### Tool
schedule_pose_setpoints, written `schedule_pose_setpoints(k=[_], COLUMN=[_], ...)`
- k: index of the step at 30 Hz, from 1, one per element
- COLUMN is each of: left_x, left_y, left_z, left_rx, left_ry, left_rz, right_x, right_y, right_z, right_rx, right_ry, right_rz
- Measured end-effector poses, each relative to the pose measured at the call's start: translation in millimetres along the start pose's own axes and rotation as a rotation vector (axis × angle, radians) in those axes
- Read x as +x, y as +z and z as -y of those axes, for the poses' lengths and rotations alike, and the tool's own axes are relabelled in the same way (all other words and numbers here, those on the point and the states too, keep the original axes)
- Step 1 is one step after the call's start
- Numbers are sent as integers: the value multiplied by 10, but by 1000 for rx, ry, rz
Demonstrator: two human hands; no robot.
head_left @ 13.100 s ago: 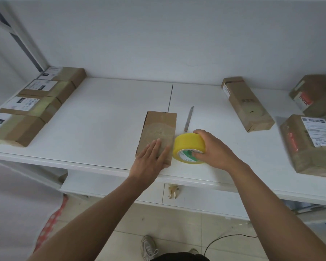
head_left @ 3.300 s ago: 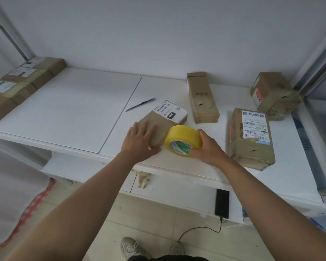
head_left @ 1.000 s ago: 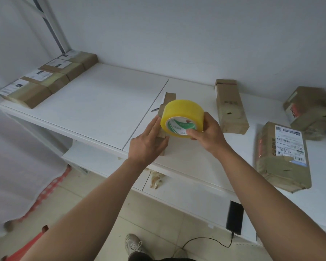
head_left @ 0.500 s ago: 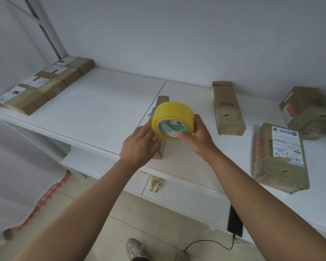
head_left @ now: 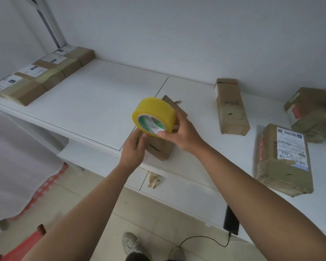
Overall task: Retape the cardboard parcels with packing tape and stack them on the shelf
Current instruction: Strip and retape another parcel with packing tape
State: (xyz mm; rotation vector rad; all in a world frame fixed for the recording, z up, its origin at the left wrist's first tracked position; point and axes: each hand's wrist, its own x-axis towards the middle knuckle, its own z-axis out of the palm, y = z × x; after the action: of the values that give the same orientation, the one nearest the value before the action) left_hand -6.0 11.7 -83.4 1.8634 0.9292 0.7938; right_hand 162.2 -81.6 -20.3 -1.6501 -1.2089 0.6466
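My right hand (head_left: 183, 132) grips the tape roll (head_left: 153, 114); my left hand (head_left: 134, 147) pinches at its edge. Beneath both, the parcel (head_left: 161, 147) lies unheld; pulling tape could drag it.

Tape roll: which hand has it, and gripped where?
The right hand grips the yellow tape roll by its rim, thumb on the near edge. The left hand pinches at the roll's lower edge.

Parcel (head_left: 161, 147): mostly hidden behind tape roll (head_left: 154, 114) and both hands; its top face cannot be seen.
Knife (head_left: 177, 101): only the tip shows past the parcel.
Left hand (head_left: 133, 149): fingertips hidden under the roll; grip cannot be told.
Far-right parcel (head_left: 312, 113): cut by the frame edge.
Left row of parcels (head_left: 40, 76): blurred, labels unreadable.
Label on near-right parcel (head_left: 291, 147): print too small to read.
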Motion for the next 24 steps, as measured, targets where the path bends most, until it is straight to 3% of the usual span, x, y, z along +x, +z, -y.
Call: schedule_pose_setpoints(k=[8, 21, 24], left_x=[129, 111, 54], left_y=[-130, -108, -20], left_z=[226, 224, 151], left_rx=[-260, -177, 25], left_ry=[-309, -256, -189], left_rz=[12, 39, 39], right_x=[337, 236, 213], right_y=[401, 294, 317], right_z=[-118, -314, -325], right_rx=[-21, -102, -105], right_ry=[69, 101, 100], right_rz=[107, 80, 73])
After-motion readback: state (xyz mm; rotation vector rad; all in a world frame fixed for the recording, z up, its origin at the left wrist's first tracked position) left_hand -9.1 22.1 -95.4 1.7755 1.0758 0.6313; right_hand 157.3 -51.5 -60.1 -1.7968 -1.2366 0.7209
